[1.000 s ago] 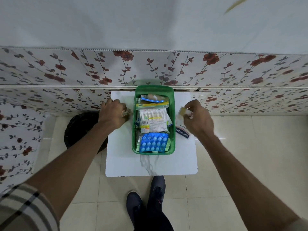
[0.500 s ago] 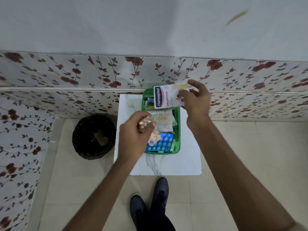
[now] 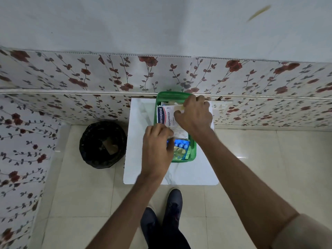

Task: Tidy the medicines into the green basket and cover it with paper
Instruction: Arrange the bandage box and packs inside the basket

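basket top: blocked by left hand (image 3: pixel 158 150), right hand (image 3: pixel 195 115) and plaster box (image 3: pixel 166 115).
tabletop (image 3: pixel 136 141) left strip: bare.
front edge: bare.
back: floral wall (image 3: pixel 107 74) touches green basket (image 3: pixel 192 150).

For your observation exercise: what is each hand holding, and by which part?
The right hand grips the plaster packet at its right edge. The left hand is over the basket; its hold cannot be told.

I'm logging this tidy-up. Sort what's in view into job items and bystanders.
Part of the job:
green basket
Hansaplast plaster pack, under the right hand
blue blister pack, by the left hand

Just lying about:
black bin
white table, only carrying the basket
floral wall panel
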